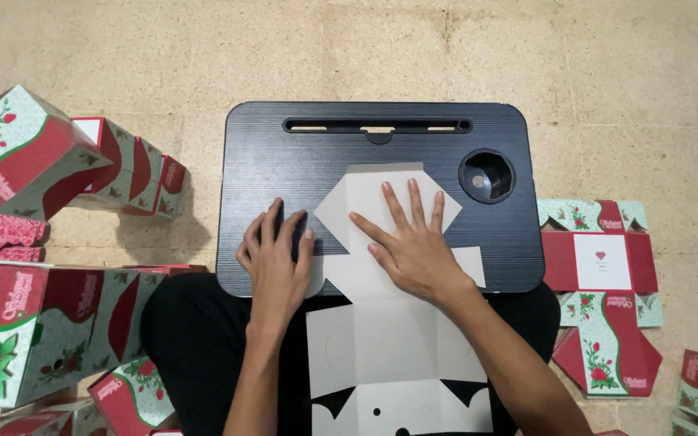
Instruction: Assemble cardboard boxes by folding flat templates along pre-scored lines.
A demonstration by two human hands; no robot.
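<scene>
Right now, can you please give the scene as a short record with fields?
Surface: black rectangular lap desk on beige floor
Left hand: flat on desk, at the blank's left edge
Right hand: spread flat, pressing unfolded white cardboard box blank
Left side: folded red-and-green flowered boxes
Right side: flat printed blanks

Matt grey cardboard blank [381, 323] on a black table [284, 153] with fine wood-grain texture; beside that table, printed card boxes [34, 153] look slightly glossy; floor [163, 48] rough, grainy
</scene>
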